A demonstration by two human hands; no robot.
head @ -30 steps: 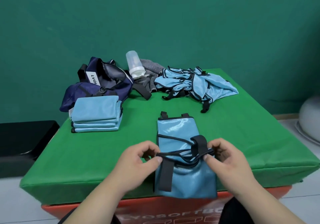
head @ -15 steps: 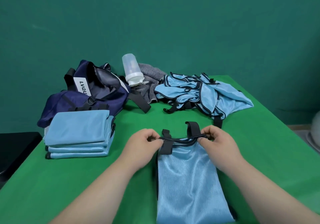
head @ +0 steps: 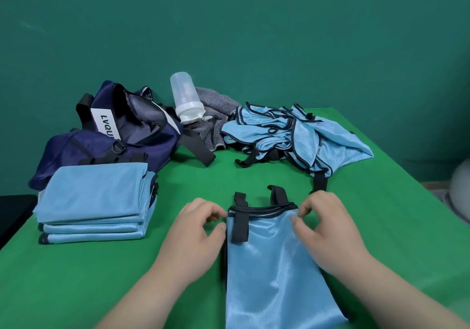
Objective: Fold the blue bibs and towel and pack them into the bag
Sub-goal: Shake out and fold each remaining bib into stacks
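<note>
We see the folded bib (head: pixel 274 260) lying as a long strip that runs straight away from us, its black-trimmed far end between our left hand (head: pixel 201 224) and right hand (head: pixel 323 216). The left sits just beside that end, fingers loosely curled, holding nothing. The right touches the right corner (pinching the trim or not, we cannot tell) and is nearer. We judge the next fold runs along that axis.

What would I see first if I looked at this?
The left hand and right hand sit at the top corners of a long blue bib on the green table. A neat stack of folded bibs lies left, a messy bib pile back right.
</note>
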